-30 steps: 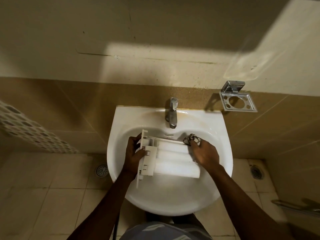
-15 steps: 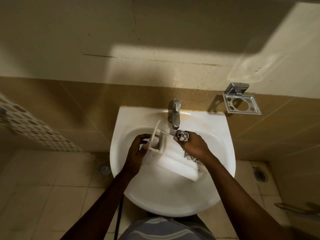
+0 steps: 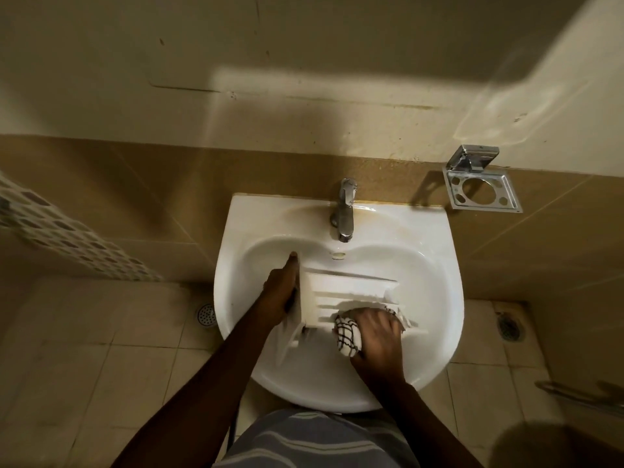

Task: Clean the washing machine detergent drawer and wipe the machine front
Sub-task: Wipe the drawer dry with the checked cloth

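While the person in a striped garment (image 3: 304,440) stood against the white washbasin (image 3: 439,298), the right hand (image 3: 374,336) lay nearest, fingers curled over a bunched black-and-white checked cloth (image 3: 346,336) and pressing it on the near right part of the detergent drawer (image 3: 341,295). The white drawer lay inside the basin bowl, crosswise, its ribbed side up and its front panel to the left; what its compartments held could not be told. The left hand (image 3: 280,292) gripped that front panel, with one finger stretched along its edge. Beyond, a chrome tap (image 3: 344,211) stood on the basin's back ledge, and a metal toothbrush holder (image 3: 483,187) hung on the tiled wall to the right.
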Action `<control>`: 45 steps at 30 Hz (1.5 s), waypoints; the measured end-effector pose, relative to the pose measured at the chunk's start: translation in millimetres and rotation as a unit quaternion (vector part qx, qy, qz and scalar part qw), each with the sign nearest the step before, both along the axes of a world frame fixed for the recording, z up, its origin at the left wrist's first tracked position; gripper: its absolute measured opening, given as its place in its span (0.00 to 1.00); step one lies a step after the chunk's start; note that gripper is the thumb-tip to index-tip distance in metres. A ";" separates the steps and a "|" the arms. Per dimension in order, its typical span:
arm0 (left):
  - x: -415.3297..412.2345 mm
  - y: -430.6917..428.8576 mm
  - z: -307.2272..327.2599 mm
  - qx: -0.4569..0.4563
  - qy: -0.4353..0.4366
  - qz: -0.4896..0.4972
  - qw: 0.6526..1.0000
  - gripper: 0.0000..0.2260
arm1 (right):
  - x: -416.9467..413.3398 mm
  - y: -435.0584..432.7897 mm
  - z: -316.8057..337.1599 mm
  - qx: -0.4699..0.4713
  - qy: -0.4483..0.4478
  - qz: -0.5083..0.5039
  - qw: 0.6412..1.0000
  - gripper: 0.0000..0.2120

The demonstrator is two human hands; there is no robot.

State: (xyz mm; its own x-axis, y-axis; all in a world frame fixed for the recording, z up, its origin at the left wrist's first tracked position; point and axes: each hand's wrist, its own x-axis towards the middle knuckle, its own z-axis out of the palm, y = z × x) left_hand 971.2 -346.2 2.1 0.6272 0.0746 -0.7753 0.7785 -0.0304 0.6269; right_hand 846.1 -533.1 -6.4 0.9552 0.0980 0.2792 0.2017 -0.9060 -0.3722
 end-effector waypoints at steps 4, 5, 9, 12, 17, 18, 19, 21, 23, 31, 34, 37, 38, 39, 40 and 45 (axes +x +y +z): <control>0.4 -10.8 -23.4 0.044 -0.040 0.062 0.996 0.48 | 1.9 -0.5 13.6 0.231 0.064 -0.045 0.970 0.12; 1.1 -11.4 -25.1 0.039 -0.050 0.070 0.996 0.48 | 8.9 1.1 27.7 0.339 0.086 -0.105 0.931 0.10; 2.1 -14.4 -15.3 0.027 -0.079 0.081 0.993 0.40 | 53.7 10.5 68.4 0.581 0.079 -0.254 0.769 0.07; 2.6 -17.3 -17.3 0.042 -0.095 0.066 0.992 0.31 | 77.3 28.9 55.2 0.501 0.213 -0.180 0.819 0.14; 6.7 -19.9 -18.5 0.073 -0.110 0.063 0.989 0.27 | 75.8 51.2 22.6 0.092 0.301 0.039 0.948 0.27; 5.8 -21.0 -11.5 0.079 -0.113 0.062 0.989 0.23 | 70.6 48.4 24.2 0.091 0.282 0.060 0.953 0.28; 5.7 -21.5 -9.5 0.084 -0.113 0.065 0.988 0.20 | 64.0 43.3 26.8 0.094 0.262 0.083 0.957 0.29; 6.7 -22.5 -9.4 0.094 -0.120 0.068 0.986 0.18 | 48.6 27.0 19.5 0.082 0.217 0.137 0.963 0.27; 6.7 -22.7 -11.3 0.095 -0.123 0.073 0.985 0.18 | 40.7 8.8 15.4 0.098 0.215 0.198 0.951 0.24; 7.9 -17.0 -23.1 0.079 -0.087 0.073 0.990 0.30 | 65.0 -31.3 47.6 0.200 0.254 -0.151 0.934 0.17; 7.0 -14.5 -26.4 0.068 -0.034 0.065 0.995 0.34 | 86.5 -10.3 44.0 0.035 0.329 -0.174 0.928 0.15; 7.5 -16.7 -22.7 0.051 -0.024 0.047 0.997 0.25 | 103.6 21.9 33.3 -0.027 0.367 -0.134 0.920 0.15; 7.5 -17.0 -22.3 0.049 -0.025 0.052 0.997 0.24 | 106.9 30.5 32.5 -0.014 0.376 -0.123 0.918 0.15; 7.9 -16.7 -23.6 0.051 -0.026 0.062 0.996 0.24 | 108.4 36.2 33.3 0.009 0.379 -0.101 0.920 0.15; 8.6 -15.9 -24.8 0.056 -0.026 0.074 0.995 0.24 | 106.6 38.7 36.8 0.030 0.376 -0.064 0.924 0.16; 9.7 -19.2 -25.9 0.090 -0.041 0.071 0.993 0.24 | 97.3 -15.8 48.5 0.091 0.398 0.012 0.913 0.08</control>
State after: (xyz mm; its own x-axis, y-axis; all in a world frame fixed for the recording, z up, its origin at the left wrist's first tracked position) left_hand 980.9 -365.4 -23.8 0.6608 0.2989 -0.6885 0.7296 -0.0404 0.6827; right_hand 943.4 -548.9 42.1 0.8606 0.1434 -0.4887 -0.1788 -0.8134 -0.5535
